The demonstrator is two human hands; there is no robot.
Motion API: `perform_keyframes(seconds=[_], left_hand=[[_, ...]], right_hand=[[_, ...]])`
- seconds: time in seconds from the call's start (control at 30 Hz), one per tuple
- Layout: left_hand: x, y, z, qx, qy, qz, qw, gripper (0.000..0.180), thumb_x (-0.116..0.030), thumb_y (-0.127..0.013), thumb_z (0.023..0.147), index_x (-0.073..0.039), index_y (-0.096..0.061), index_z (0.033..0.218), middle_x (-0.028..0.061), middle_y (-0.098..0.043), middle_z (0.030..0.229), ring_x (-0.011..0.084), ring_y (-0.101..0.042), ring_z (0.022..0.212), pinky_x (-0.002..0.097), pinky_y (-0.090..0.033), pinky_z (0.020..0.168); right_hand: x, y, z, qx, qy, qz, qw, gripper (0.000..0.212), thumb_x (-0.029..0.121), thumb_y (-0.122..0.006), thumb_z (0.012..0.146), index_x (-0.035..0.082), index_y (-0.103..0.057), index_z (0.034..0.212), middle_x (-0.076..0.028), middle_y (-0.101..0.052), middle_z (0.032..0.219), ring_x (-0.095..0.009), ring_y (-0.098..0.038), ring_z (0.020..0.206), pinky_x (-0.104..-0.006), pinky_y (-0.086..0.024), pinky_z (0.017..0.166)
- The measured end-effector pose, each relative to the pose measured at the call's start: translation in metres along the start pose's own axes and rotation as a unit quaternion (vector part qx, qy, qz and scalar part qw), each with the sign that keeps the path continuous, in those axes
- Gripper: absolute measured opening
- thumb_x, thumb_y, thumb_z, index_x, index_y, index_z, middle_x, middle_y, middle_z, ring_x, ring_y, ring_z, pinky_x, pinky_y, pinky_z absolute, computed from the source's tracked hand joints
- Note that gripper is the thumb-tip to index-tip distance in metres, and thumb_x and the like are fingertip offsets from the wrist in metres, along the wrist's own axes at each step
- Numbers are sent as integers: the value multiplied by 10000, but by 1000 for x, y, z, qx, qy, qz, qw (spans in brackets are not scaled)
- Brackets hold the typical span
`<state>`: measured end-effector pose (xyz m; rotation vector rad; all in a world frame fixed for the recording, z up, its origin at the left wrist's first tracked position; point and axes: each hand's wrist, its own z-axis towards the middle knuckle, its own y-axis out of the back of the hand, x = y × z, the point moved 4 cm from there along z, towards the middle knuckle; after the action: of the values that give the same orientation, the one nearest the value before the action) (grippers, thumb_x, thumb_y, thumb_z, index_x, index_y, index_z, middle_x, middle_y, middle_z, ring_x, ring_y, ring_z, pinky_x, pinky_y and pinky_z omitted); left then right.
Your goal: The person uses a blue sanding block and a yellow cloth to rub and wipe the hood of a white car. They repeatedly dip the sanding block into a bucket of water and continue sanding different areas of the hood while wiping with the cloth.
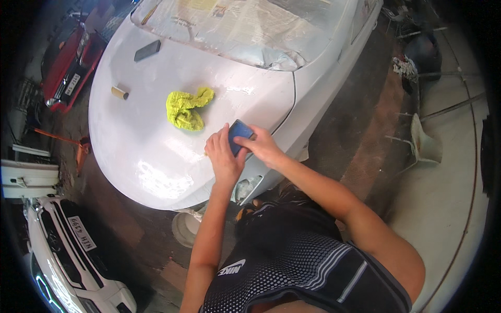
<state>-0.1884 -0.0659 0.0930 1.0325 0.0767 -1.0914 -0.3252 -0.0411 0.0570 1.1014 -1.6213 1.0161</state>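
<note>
Both my hands grip a small blue sanding block (239,131) above the near right part of a pale, wet-looking car hood (141,122). My left hand (224,155) has its fingers along the block's left side. On the right, my right hand (264,147) holds it with the thumb across the face. The block's underside is hidden, so contact with the hood cannot be made out. A crumpled yellow-green cloth (183,112) lies on the hood just beyond my left hand. Farther off rest a dark grey block (147,50) and a small curled brown piece, like rolled sandpaper (119,93).
Newspaper and clear plastic (250,26) cover the windshield. A white car (68,255) stands at lower left, a red vehicle (70,73) at upper left. A round pale basin (185,229) sits on the floor by the hood. To the right is a white chair (421,141).
</note>
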Motion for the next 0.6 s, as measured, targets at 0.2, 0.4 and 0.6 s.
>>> perform_keyframes(seconds=[0.2, 0.4, 0.6], left_hand=[[-21, -36, 39, 34, -94, 41, 994, 665, -94, -829, 787, -149, -632, 1420, 193, -613, 1249, 372, -579, 1114, 471, -469, 967], [20, -53, 82, 64, -127, 91, 986, 532, -86, -797, 821, -309, -733, 1299, 166, -639, 1242, 360, -588, 1054, 475, -489, 924], [57, -84, 93, 64, -137, 120, 981, 457, -126, -799, 819, -302, -766, 1240, 130, -629, 1205, 356, -551, 1057, 473, -442, 918]], right_hand=[[22, 61, 25, -19, 8, 45, 999, 364, 187, -794, 912, -36, -664, 1169, -82, -719, 967, -132, -689, 847, -310, -572, 733], [43, 143, 72, -222, 316, -192, 902, 318, 170, -801, 885, 50, -683, 1155, -56, -714, 948, -185, -694, 787, -332, -554, 704], [42, 160, 84, -341, 376, -259, 822, 159, 171, -751, 902, 87, -682, 1017, -73, -656, 878, -252, -658, 774, -399, -529, 705]])
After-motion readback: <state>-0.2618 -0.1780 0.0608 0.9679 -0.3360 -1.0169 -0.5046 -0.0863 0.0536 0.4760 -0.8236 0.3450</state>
